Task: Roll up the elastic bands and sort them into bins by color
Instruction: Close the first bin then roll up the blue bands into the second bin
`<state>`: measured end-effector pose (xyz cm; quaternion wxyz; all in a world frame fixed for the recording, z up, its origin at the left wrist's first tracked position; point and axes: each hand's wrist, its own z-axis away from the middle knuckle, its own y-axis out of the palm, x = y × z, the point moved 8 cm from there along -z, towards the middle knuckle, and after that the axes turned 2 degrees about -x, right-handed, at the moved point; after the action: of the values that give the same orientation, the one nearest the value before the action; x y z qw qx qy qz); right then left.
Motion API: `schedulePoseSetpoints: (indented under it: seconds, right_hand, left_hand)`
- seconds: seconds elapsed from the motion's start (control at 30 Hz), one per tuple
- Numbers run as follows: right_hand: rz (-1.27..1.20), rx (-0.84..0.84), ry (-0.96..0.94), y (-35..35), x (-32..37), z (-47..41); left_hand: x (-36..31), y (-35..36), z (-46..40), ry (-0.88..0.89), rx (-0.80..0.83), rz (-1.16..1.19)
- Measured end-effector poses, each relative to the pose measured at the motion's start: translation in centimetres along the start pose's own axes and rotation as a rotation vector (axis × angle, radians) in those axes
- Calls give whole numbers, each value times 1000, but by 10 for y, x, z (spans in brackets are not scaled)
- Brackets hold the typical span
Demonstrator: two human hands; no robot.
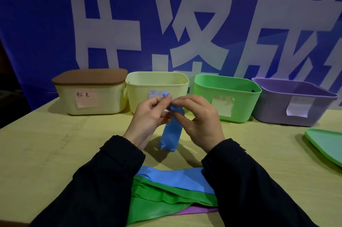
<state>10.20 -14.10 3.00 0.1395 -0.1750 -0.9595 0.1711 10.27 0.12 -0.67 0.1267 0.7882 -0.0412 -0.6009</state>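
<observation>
Both hands work above the middle of the pale yellow surface, and between them hangs a blue elastic band folded into a narrow strip. The left hand pinches the upper part of this band with curled fingers and thumb, and the right hand does the same from the other side, its fingertips meeting the left hand's at the band's top; a small blue end pokes up just above the knuckles. The band's lower end drops below the two hands and reaches down towards the surface; whether it touches cannot be told. Both arms wear dark sleeves. Nearer the person than the hands, between the forearms, lies a loose pile of flat bands: a second blue band on top, green bands under it, and a purple band showing at the bottom edge. Beyond the hands stand four bins in a row. Beyond the left hand and out to its side is a cream bin closed by a brown lid, with a pink note on its front. Straight behind the hands is an open pale yellow bin. Beyond the right hand stands an open green bin, and farther out on that side an open purple bin, each with a paper label. Far out from the right hand a green lid lies flat on the surface. A blue banner with large white characters hangs behind the bins.
</observation>
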Motion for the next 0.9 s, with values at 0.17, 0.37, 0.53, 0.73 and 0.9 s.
schedulePoseSetpoints:
  seconds: [0.17,0.37,0.53,0.73,0.9]
  right_hand:
    - [-367,57,291,-1,-12,-6]
    - [-660,160,572,9,-33,-2]
    - [-660,68,572,1,-36,-3]
    - [-733,137,680,3,-39,0]
    - [-751,183,674,5,-35,0]
  left_hand:
    - [-6,0,1,77,73,27]
    - [-14,3,4,194,44,-117]
    - [-18,-3,1,249,-20,-69]
    - [-24,-8,4,251,-30,16]
    - [-24,-4,6,258,-9,45]
